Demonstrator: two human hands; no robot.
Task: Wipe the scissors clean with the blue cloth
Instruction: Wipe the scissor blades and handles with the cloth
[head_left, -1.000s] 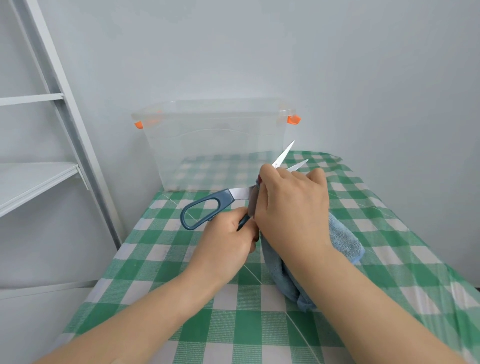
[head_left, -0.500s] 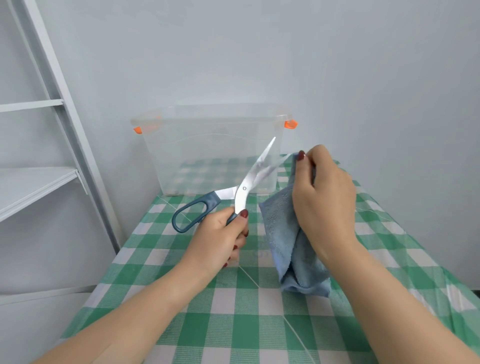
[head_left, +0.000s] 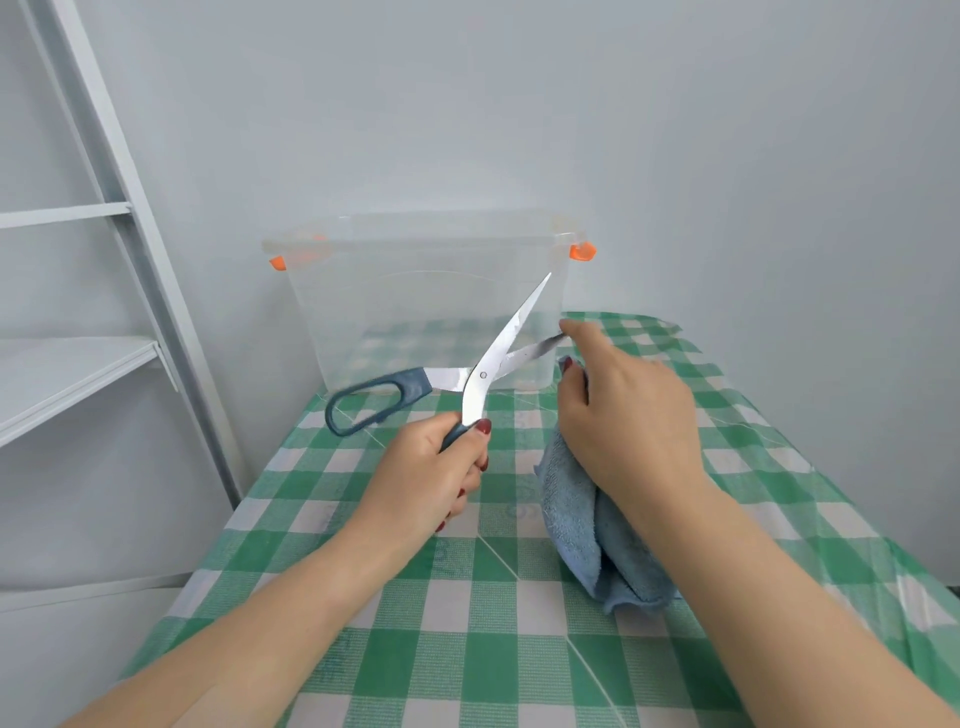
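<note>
A: Head view entry. Locate scissors (head_left: 483, 375).
B: Found held above the tabletop (head_left: 467, 649), off its green-checked cover, in front of the clear box (head_left: 415, 312). Logged with blades spread wide: one aimed up and right, tip across the box's front wall; the other aimed right, nearly level.
A: State left grip (head_left: 431, 478).
B: Clenched round the lower dark-blue handle, thumb pressed near the blade base. Noted the second handle loop sticking out to the left, untouched.
A: State right grip (head_left: 628, 431).
B: Grasping the blue cloth (head_left: 571, 514), thumb and lower fingers curled into it. Index finger extended up to the tip of the level blade; too blurred there, cannot tell contact.
A: Place cloth relative to blades.
B: Bunched under the palm, top edge just below the level blade near its tip, hanging down beneath the wrist. Lower end down at the tabletop, right of centre; cannot tell whether resting or just clear.
A: Note surroundings.
B: Orange clips (head_left: 582, 252) at both upper corners of the box; box set at the tabletop's far end by the pale wall (head_left: 727, 156). White shelf unit (head_left: 67, 374) off to the left, beside the tabletop.
</note>
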